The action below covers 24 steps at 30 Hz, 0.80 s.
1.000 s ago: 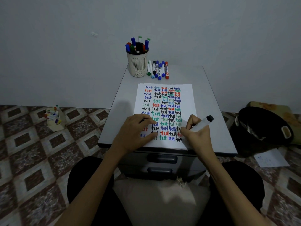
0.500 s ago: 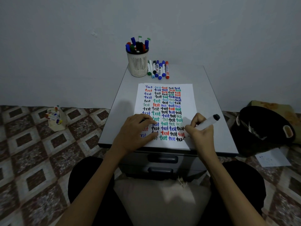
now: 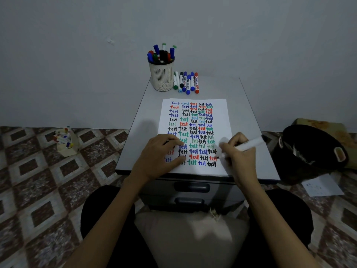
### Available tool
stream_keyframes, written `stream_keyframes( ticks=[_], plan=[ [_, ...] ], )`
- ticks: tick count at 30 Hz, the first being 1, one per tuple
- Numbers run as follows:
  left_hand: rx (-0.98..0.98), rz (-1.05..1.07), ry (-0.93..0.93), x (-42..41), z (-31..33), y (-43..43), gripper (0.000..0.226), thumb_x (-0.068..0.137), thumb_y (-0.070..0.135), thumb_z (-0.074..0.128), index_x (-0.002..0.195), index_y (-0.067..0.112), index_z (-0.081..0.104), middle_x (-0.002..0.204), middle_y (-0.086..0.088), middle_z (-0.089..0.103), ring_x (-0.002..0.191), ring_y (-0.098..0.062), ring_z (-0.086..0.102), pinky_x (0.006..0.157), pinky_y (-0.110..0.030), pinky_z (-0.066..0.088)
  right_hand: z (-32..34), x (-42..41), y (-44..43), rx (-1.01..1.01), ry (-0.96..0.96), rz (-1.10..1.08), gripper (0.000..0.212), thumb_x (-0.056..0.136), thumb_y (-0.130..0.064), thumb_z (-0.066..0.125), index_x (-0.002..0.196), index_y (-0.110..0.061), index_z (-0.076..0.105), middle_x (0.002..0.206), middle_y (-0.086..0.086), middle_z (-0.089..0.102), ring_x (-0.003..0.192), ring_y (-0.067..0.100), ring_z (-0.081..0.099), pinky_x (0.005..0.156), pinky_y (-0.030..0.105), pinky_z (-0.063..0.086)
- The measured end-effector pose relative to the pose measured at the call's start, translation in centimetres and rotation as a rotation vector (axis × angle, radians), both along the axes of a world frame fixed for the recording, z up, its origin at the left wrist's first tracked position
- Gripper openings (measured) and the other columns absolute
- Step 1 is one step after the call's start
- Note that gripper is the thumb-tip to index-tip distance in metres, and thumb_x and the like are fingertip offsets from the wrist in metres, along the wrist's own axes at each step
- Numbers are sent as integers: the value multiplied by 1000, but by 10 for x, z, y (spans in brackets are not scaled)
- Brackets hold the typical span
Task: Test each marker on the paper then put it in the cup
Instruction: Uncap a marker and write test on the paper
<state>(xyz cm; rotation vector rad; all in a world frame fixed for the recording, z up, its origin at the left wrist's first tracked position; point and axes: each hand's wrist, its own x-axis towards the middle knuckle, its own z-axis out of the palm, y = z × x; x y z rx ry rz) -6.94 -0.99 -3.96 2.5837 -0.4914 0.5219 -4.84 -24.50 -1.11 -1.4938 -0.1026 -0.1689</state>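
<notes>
A sheet of paper (image 3: 195, 136) was seen lying on a small grey cabinet top (image 3: 245, 120), covered in rows of the word "test" in black, blue, green and red. Half a second earlier the last word in the bottom row was only part written; by this moment a full black "test" (image 3: 211, 164) had been completed there, and the right hand (image 3: 239, 157) had been drawn up and to the right, blurred by motion. It was judged that this marker's test was finished, so that capping it and dropping it in the cup would come next. The white-barrelled black marker (image 3: 249, 145) was held in the right hand, its fingers clamped together around the barrel. Its long axis ran on a slant, the dark writing tip pointing down and left just beside the right end of the lower rows, the black-ended back pointing up and right past the paper's edge; whether the tip touched the sheet could not be told. The left hand (image 3: 160, 157) was laid flat on the paper's lower left part, fingers loosely spread and gripping nothing, pinning the sheet. At the far end of the top stood a pale slotted cup (image 3: 161, 78) holding capped markers upright, and just beside it to the right a row of loose markers (image 3: 186, 83) lay, judged to be untested.
</notes>
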Motion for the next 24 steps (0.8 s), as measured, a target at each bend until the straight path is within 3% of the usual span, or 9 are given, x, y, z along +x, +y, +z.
stream_keyframes(
  ticks=[5,9,13,18,24],
  plan=[
    [-295,11,41,-1,9,8,45,82,55,56,118,28,54,121,7,54,112,-10,48,94,-38,44,6,-1,-4,251,33,15,35,81,-3,71,67,-13,40,60,12,50,41,11,40,43,19,38],
    [-233,33,75,-3,9,15,49,78,62,58,117,33,54,118,9,57,108,-12,51,89,-46,45,4,1,-6,293,51,74,26,80,5,69,72,-10,49,70,9,56,53,16,47,52,21,45],
    [-161,47,104,-11,3,28,51,77,61,58,118,31,56,117,9,58,105,-10,52,89,-41,46,3,3,-7,398,120,164,17,87,12,52,80,-2,59,84,19,61,68,24,61,52,23,51],
    [-191,106,120,-10,4,27,36,85,38,52,112,17,63,109,1,62,99,-14,54,85,-40,48,6,5,-5,306,136,205,13,88,11,54,88,1,61,79,23,63,65,29,67,56,33,59],
    [-459,16,86,-15,22,8,18,91,18,54,107,15,64,105,2,65,98,-5,61,84,-22,51,18,-5,-2,171,70,223,15,80,7,68,91,8,58,76,16,70,64,27,69,60,30,58]
  ],
)
